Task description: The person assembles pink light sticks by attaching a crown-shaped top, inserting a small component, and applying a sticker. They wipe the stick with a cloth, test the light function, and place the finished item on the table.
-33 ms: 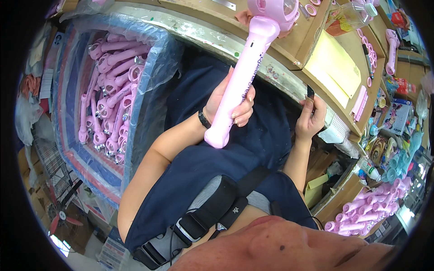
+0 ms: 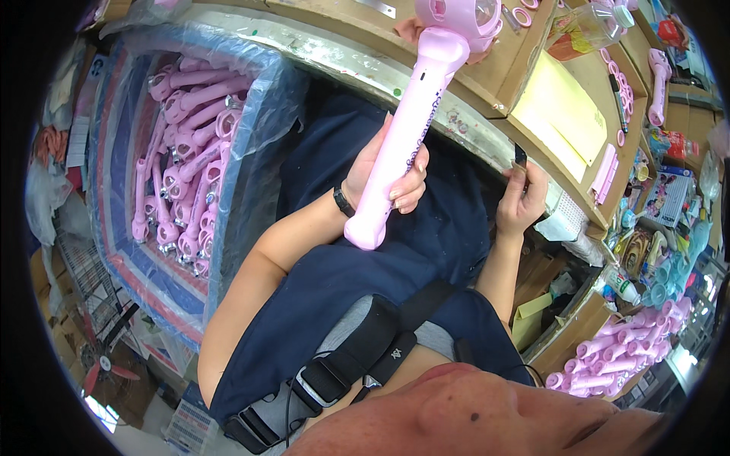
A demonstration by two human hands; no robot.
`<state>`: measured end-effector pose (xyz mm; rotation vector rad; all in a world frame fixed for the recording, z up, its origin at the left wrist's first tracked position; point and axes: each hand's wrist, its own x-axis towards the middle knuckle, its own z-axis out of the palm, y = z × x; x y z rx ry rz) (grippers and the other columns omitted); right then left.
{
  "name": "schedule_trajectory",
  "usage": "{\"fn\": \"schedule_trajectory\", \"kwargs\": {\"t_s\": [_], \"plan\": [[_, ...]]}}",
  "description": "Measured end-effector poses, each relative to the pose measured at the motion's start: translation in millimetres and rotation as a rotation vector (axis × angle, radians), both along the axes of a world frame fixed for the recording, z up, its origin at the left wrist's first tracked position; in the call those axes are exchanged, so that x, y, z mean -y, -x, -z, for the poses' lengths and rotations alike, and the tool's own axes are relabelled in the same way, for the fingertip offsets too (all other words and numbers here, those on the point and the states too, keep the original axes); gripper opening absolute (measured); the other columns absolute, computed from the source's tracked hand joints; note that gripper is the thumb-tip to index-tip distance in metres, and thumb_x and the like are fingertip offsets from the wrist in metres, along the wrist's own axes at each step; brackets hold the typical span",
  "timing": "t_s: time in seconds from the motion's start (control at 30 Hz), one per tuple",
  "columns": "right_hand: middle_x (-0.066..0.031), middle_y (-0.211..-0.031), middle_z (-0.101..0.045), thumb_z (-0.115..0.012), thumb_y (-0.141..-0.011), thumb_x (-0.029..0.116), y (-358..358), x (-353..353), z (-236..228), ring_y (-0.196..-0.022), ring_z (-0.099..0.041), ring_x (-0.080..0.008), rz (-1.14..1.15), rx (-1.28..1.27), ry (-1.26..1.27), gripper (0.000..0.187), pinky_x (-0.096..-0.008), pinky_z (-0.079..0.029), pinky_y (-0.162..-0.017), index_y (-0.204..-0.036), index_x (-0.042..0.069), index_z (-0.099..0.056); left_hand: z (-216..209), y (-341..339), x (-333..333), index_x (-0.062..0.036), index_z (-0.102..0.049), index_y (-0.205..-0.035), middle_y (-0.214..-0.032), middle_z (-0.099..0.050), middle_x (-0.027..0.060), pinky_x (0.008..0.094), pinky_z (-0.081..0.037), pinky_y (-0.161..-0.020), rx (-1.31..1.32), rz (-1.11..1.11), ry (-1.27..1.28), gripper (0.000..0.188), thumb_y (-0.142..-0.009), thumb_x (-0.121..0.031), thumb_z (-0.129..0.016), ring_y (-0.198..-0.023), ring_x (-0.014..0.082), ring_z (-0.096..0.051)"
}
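My left hand (image 2: 409,187) is wrapped round the shaft of a pink light stick (image 2: 397,152). The stick tilts, with its flared butt end over my lap and its round, ring-like head above the bench edge. Dark lettering runs along the shaft. To the right, my right hand (image 2: 525,199) pinches a small flat black blade-like piece (image 2: 521,155) between thumb and fingers, with the tip pointing up beside the bench edge. The piece is apart from the stick, and its lower part is hidden by the fingers.
A plastic-lined container (image 2: 228,205) at left holds many similar pink sticks (image 2: 186,152). Yellow paper (image 2: 563,114), a plastic bottle (image 2: 589,32) and pink rings (image 2: 522,17) lie on the cardboard-edged bench (image 2: 475,80). A pile of pink handles (image 2: 616,349) sits at lower right.
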<state>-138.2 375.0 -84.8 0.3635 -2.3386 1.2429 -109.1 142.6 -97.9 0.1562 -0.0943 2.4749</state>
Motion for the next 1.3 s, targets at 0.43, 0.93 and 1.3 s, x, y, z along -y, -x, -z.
{"fn": "schedule_trajectory", "kwargs": {"t_s": [0.43, 0.93, 1.3], "plan": [[-0.0122, -0.081, -0.061, -0.058, -0.087, 0.000, 1.0, 8.5, -2.2, -0.061, -0.060, -0.0172, -0.046, 0.022, 0.027, 0.011, -0.0258, -0.047, -0.058, -0.098, -0.002, -0.061, -20.1, -4.2, -7.5, 0.0004, -0.055, -0.104, -0.061, -0.056, 0.0109, 0.0274, -0.048, -0.055, 0.058, -0.137, 0.749, 0.072, -0.096, -0.058, -0.014, -0.053, 0.0182, -0.056], [-0.0117, -0.083, -0.060, -0.055, -0.090, 0.001, -5.3, 12.7, -1.4, -0.064, -0.060, -0.0159, -0.097, 0.030, 0.013, 0.012, -0.0248, -0.049, -0.060, -0.100, -0.004, -0.057, -18.3, -17.8, -14.7, -0.0041, -0.035, -0.132, -0.093, -0.057, 0.0114, 0.0296, -0.053, -0.064, -0.026, 0.032, 0.612, 0.062, -0.087, -0.037, -0.063, -0.071, 0.0190, -0.063], [-0.0117, -0.081, -0.062, -0.059, -0.086, 0.000, -6.6, 13.1, -5.1, -0.062, -0.060, -0.0167, -0.066, 0.055, 0.030, 0.011, -0.0244, -0.048, -0.058, -0.097, -0.003, -0.061, -18.4, -23.4, -20.7, -0.0039, -0.032, -0.131, -0.086, -0.056, 0.0108, 0.0265, -0.051, -0.061, -0.137, -0.223, 0.993, 0.052, -0.100, -0.045, -0.028, -0.064, 0.0147, -0.058]]}}
